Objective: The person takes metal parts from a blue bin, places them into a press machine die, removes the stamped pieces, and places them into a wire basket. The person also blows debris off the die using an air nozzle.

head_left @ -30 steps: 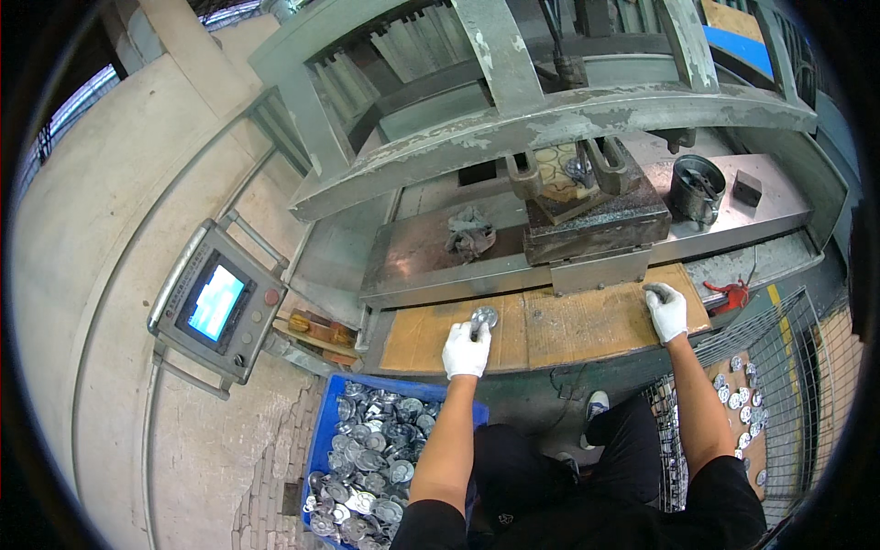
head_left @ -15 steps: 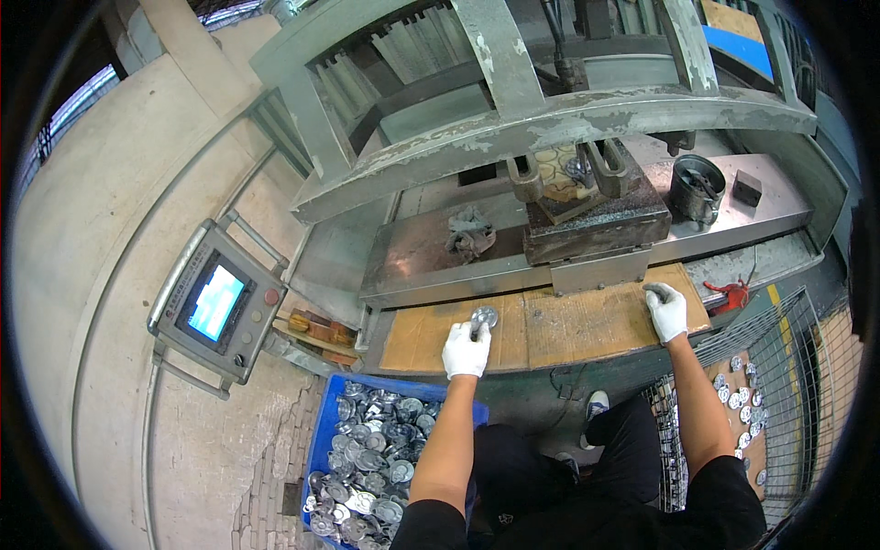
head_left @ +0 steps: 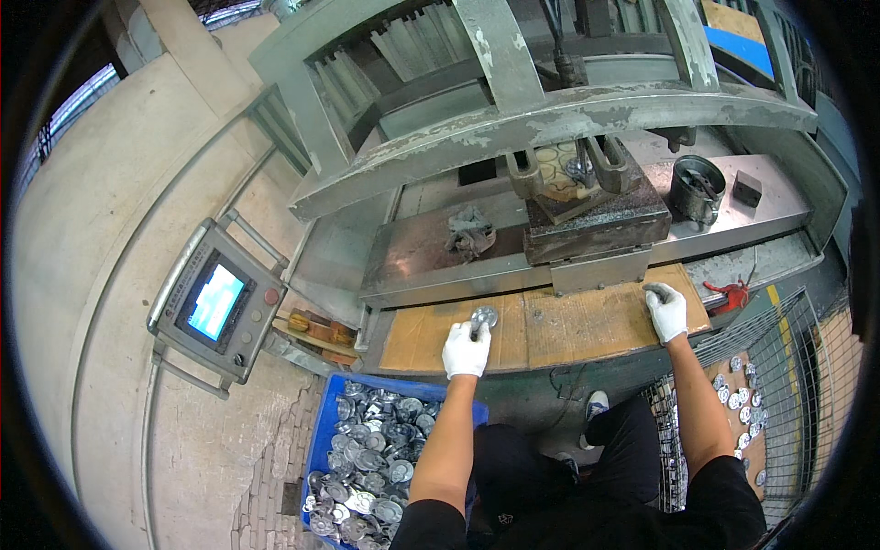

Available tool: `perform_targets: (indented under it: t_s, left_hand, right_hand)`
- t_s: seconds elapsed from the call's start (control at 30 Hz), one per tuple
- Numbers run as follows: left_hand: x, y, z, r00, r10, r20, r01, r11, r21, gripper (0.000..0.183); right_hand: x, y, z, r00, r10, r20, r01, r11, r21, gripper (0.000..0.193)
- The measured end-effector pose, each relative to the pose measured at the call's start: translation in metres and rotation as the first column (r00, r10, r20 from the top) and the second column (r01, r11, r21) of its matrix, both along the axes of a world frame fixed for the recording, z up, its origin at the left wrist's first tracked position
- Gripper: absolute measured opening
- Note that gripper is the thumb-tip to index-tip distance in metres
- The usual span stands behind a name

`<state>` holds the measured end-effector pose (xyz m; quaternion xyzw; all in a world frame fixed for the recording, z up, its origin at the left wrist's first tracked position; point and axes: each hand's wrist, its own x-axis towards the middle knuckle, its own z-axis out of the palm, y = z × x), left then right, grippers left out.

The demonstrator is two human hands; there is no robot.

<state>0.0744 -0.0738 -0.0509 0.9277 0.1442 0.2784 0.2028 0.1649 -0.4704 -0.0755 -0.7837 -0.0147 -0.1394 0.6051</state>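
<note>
I'm standing at the press with both gloved hands down on the wooden board (head_left: 568, 325) that runs along its front edge. My left hand (head_left: 467, 348) has its fingers closed onto a small round metal disc (head_left: 483, 318), pinching it at the near edge while it lies flat on the wood; the disc sits just ahead of my fingertips, well short of the dark die block (head_left: 596, 225) in the middle of the press bed. My right hand (head_left: 666, 312) rests at the far right of the board with the fingers curled over something small and grey at its tip; the view is too small there for me to tell whether that is another part or only the glove's fingertips pressed together. I judge the step in hand to be the wait at the board, with one blank ready and not yet fed to the die. The next move, as I read it, calls for lifting the disc clear of the wood and carrying it forward and right to the die, with the fingers kept off the block's top. The blue bin (head_left: 376, 449) of similar metal pieces stands low by my left leg, and a wire basket (head_left: 779, 385) with more discs is at my right.
</note>
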Motion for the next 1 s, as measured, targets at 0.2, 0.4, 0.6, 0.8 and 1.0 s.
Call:
perform_targets:
  t_s: [0.2, 0.4, 0.6, 0.8, 1.0]
  left_hand:
    - [0.0, -0.001, 0.0, 1.0, -0.001, -0.003, 0.001, 1.0, -0.01, 0.025]
    - [-0.001, 0.0, 0.001, 1.0, -0.001, 0.02, 0.001, 1.0, -0.023, 0.025]
    - [0.0, -0.004, 0.004, 0.999, 0.019, -0.026, -0.019, 1.0, -0.024, 0.026]
    - [-0.001, 0.0, 0.0, 1.0, 0.012, 0.012, -0.012, 0.999, -0.031, 0.027]
    - [0.001, -0.004, 0.003, 0.999, 0.022, -0.029, -0.024, 0.999, -0.047, 0.028]
  right_hand:
    - [0.0, -0.001, -0.003, 1.0, -0.001, -0.003, 0.001, 1.0, 0.006, 0.017]
    - [-0.001, 0.001, 0.001, 1.0, -0.001, 0.004, 0.001, 1.0, -0.008, 0.018]
    - [0.001, -0.002, 0.0, 1.0, -0.018, 0.009, 0.018, 1.0, -0.024, 0.018]
    - [-0.001, 0.001, 0.003, 0.999, -0.022, 0.047, 0.023, 0.999, -0.034, 0.017]
    - [-0.016, 0.034, 0.083, 0.987, 0.089, 0.137, -0.088, 0.996, -0.01, 0.017]
